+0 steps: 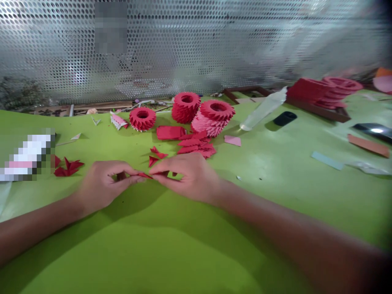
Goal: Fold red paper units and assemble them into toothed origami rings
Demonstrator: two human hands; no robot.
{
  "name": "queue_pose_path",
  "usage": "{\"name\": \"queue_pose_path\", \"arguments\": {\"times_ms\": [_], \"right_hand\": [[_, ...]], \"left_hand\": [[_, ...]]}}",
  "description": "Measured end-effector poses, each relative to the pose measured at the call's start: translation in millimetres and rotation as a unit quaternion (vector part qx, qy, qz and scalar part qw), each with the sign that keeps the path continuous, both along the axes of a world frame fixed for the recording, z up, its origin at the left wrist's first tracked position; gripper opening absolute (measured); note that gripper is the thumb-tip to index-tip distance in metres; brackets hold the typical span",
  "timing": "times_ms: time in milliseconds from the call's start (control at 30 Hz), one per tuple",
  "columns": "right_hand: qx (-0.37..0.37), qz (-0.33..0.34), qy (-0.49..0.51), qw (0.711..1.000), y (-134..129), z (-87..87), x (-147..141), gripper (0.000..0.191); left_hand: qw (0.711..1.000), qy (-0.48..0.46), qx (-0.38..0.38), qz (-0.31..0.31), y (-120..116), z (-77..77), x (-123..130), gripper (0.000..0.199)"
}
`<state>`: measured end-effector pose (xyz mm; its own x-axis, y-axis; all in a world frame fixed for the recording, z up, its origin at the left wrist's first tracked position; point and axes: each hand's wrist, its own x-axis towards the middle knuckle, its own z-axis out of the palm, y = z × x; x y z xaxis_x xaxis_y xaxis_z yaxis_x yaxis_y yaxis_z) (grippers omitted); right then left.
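Between my two hands is a small folded piece of red paper (145, 175). My left hand (102, 182) pinches its left end between thumb and fingertips. At its other end, my right hand (186, 175) pinches too, with thumb and forefinger closed. Just beyond my right fingers lie a few small folded red pieces (157, 153). Past that hand a pile of red folded paper units (197, 145) spreads out, beside a stack of red paper slips (170, 132). To the left of my left hand sit more red folded pieces (69, 167).
Red and pink paper rings (213, 118) stand at the back, with a smaller red ring (142, 119) to their left. Toward the right are a clear glue bottle (263, 109), a black cylinder (285, 118), a brown tray (318, 109) holding red paperwork, and paper strips (327, 160). Perforated metal closes off the back.
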<state>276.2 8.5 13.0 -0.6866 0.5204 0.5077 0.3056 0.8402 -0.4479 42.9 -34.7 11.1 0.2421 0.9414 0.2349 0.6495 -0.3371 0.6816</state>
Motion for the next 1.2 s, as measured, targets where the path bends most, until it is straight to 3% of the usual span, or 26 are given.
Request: {"name": "queue_pose_path", "arguments": {"times_ms": [167,533,767,1000,1200], "right_hand": [[0.022,0.025,0.019,0.999,3,0.5,4,0.013],[0.066,0.015,-0.014,0.998,3,-2.5,5,0.016],[0.122,-0.015,-0.090,0.988,2,-2.2,6,0.022],[0.117,-0.038,-0.092,0.988,2,-3.1,5,0.020],[0.100,-0.033,-0.089,0.990,2,-4.2,4,0.020]], "left_hand": [[1.000,0.020,0.014,-0.001,-2,-3.2,-3,0.024],[0.999,0.017,0.036,-0.006,-2,-8.8,-7,0.021],[0.998,0.030,0.047,0.014,-5,-6.7,-4,0.022],[0.993,0.045,0.095,-0.044,-4,-4.4,-3,0.017],[0.989,0.068,0.116,-0.054,-3,-6.2,-5,0.014]]}}
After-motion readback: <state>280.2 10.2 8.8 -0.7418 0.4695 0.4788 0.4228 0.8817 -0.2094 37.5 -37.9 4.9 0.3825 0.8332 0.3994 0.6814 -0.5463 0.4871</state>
